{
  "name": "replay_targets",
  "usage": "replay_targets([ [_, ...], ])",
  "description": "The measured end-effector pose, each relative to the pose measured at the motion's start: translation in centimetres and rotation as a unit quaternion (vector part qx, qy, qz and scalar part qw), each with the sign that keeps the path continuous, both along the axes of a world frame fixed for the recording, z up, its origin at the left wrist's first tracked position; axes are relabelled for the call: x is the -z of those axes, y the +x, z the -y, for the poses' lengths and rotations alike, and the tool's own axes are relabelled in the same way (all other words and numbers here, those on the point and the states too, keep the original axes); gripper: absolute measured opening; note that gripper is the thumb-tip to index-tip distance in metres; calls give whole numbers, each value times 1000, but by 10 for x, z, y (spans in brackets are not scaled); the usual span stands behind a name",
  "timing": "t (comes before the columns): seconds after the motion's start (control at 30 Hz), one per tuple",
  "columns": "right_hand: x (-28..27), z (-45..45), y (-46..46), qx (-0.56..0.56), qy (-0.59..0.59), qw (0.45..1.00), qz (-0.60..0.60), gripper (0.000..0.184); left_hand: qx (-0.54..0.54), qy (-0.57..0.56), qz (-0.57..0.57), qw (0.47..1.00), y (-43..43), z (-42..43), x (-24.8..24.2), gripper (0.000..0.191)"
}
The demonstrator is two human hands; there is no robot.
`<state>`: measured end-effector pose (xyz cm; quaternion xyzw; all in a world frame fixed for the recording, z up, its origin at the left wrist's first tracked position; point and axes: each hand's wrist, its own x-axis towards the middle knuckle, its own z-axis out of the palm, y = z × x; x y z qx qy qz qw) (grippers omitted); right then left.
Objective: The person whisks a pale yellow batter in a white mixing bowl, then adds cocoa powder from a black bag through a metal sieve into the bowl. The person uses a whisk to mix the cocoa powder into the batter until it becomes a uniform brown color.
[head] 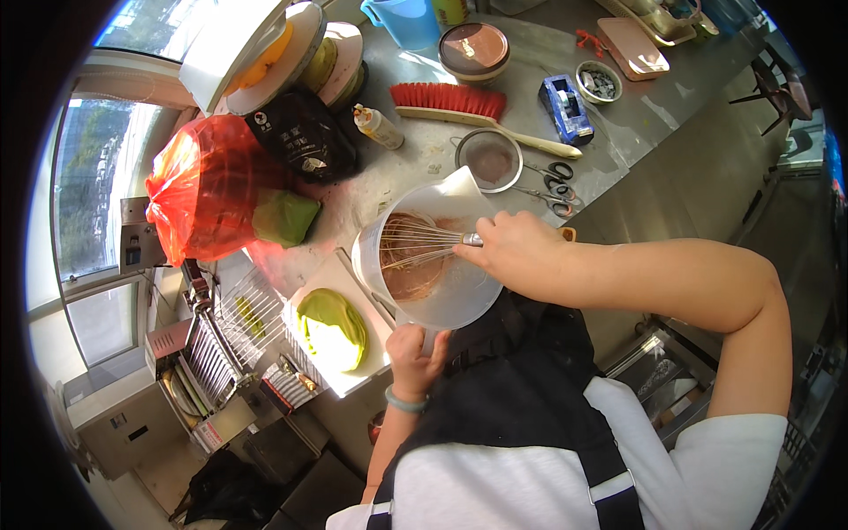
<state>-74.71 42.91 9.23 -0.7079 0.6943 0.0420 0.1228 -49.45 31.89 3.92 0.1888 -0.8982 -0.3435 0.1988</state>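
A translucent plastic measuring jug [474, 291] is tilted over the near edge of the metal table, its spout pointing away from me. Brown batter or chocolate mixture [414, 281] lies inside it, with paler brown smears up the wall. My left hand [416, 358] grips the jug's handle from below. In my right hand [520, 248] is a wire balloon whisk [424, 235], held by its handle, its wires down in the mixture. Beyond the jug's spout lies a fine mesh sieve [490, 160] with brown powder in it.
Scissors [560, 189], a red-bristled brush [450, 103], a blue tape dispenser [566, 109] and a small squeeze bottle [377, 126] lie beyond the jug. To the left are a red plastic bag [212, 185], a black pouch [305, 136] and a green round item [331, 328] on a white board.
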Motion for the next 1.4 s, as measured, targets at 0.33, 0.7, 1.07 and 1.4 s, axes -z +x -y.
replay_targets([
  [0.33,-12,1,23,29,92,995,19,56,43,-18,19,999,-1,-2,-4,36],
  [0.7,-10,5,27,78,153,984,42,60,5,-7,-9,1000,0,9,2,43],
  [1.07,-14,18,2,120,149,978,79,58,0,1,-2,1000,2,14,-3,43],
  [1.4,14,26,-36,-65,-248,955,-148,33,51,-41,15,998,-5,12,-7,46],
])
